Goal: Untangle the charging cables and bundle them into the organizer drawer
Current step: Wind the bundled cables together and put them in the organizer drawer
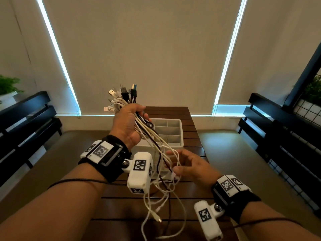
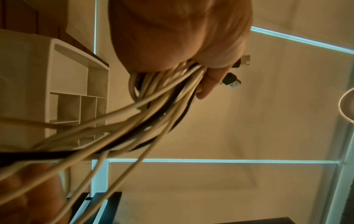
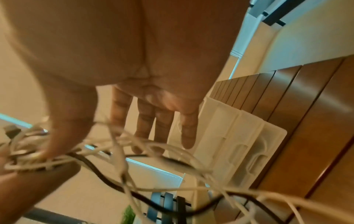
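Note:
My left hand (image 1: pixel 129 121) is raised above the table and grips a bundle of white and black charging cables (image 1: pixel 156 145) near their plug ends (image 1: pixel 121 96), which stick up past the fist. The loose lengths hang down in a tangle toward the table (image 1: pixel 191 206). In the left wrist view the curled fingers (image 2: pixel 208 78) wrap the cables (image 2: pixel 153 106). My right hand (image 1: pixel 187 164) sits lower, fingers spread among the hanging strands; in the right wrist view its straight fingers (image 3: pixel 187 131) touch the cables (image 3: pixel 134 145). The white organizer drawer (image 1: pixel 180 134) with several compartments stands behind the hands.
The slatted brown table runs away from me toward a blind-covered window. Dark benches (image 1: pixel 26 122) flank both sides, the right one (image 1: pixel 278 129) under a wire grid. A potted plant (image 1: pixel 8 87) stands far left.

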